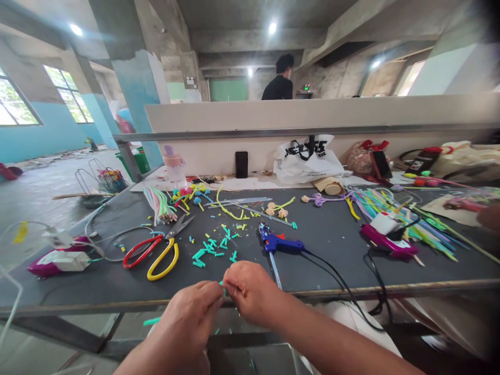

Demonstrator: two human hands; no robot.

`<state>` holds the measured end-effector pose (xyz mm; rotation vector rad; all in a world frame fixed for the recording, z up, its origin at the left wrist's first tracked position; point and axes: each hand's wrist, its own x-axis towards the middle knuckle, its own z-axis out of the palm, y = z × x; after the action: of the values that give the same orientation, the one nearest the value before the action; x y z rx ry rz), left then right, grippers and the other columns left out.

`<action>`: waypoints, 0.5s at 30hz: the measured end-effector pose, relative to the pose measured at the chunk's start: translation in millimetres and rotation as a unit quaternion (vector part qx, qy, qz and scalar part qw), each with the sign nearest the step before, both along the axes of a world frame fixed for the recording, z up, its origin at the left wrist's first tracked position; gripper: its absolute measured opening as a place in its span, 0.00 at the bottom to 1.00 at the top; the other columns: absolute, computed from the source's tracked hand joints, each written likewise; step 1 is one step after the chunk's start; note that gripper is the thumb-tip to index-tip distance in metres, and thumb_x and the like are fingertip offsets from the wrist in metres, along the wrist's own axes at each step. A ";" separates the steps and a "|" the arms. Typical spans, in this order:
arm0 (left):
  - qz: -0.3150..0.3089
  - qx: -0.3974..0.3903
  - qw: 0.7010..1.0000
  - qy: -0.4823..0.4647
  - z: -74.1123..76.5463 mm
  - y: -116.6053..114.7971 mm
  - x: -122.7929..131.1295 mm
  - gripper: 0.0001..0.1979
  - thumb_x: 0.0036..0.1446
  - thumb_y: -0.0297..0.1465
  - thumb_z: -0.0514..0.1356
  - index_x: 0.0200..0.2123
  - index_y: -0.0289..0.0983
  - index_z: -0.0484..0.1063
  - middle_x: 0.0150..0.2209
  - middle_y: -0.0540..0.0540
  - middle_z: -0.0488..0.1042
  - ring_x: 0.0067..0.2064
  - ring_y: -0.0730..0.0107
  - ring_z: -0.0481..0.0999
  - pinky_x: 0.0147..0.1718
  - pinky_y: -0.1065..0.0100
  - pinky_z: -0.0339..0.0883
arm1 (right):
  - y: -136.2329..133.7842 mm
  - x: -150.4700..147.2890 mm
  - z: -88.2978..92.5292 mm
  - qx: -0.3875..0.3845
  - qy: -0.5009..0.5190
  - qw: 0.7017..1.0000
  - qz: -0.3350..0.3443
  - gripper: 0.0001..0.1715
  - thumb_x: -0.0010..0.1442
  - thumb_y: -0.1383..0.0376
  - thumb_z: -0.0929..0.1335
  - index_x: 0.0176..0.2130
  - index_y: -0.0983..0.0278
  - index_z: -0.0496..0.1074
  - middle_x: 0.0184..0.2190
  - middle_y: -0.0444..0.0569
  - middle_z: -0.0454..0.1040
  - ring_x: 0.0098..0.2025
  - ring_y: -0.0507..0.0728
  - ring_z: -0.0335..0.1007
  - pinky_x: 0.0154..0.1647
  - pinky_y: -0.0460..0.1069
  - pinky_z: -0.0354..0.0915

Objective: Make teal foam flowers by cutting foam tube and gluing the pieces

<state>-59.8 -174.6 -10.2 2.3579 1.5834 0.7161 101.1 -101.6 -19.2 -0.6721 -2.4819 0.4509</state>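
Note:
My left hand (197, 310) and my right hand (250, 289) meet at the table's front edge, fingertips pinched close together. Between them shows a small bit of green pipe cleaner (222, 284), mostly covered by the fingers. Another green length (151, 322) pokes out left of my left wrist; whether that hand holds it I cannot tell. Just beyond my hands lie several short green pipe cleaner pieces (211, 245). Scissors (167, 245) with one red and one yellow handle lie open to the left. On the right rests a blue glue gun (283, 244) with a clear glue stick.
Pipe cleaner bundles lie at left (158, 205) and right (406, 219). Purple power strips (58, 262) (390, 244) sit on both sides, with the glue gun's cord (336, 273) trailing over the edge. Behind stand a bottle (174, 169), a phone (241, 165) and a white bag (308, 160). A person (279, 83) is beyond the partition.

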 end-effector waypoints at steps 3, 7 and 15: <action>-0.019 -0.040 0.999 -0.018 12.5 1.7 -7.1 0.12 0.58 0.25 0.50 0.21 0.38 0.61 0.22 0.51 0.67 0.26 0.73 0.67 0.26 0.72 0.56 | -0.4 -0.2 -1.6 -0.037 0.004 0.995 0.091 0.09 0.46 0.74 0.64 0.20 0.63 0.61 0.20 0.40 0.59 0.25 0.50 0.55 0.27 0.46 0.50; -0.002 -0.091 0.989 -0.119 22.2 5.8 -12.3 0.09 0.55 0.27 0.53 0.23 0.37 0.65 0.23 0.52 0.67 0.26 0.74 0.66 0.26 0.73 0.56 | -1.2 -3.2 -2.5 -0.235 0.089 0.954 0.163 0.13 0.52 0.67 0.66 0.18 0.64 0.62 0.19 0.39 0.58 0.24 0.48 0.55 0.26 0.44 0.52; 0.093 -0.075 0.942 -0.313 -4.2 8.2 -6.1 0.09 0.53 0.33 0.56 0.24 0.36 0.70 0.22 0.51 0.67 0.26 0.72 0.66 0.25 0.74 0.60 | -6.2 -9.9 -6.3 -0.493 0.275 0.817 0.112 0.21 0.47 0.51 0.72 0.22 0.65 0.67 0.15 0.38 0.60 0.18 0.46 0.51 0.19 0.43 0.49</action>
<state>-65.8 -166.4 -14.4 1.6424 1.4970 1.1890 91.2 -107.8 -25.5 -0.4819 -1.6336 1.7996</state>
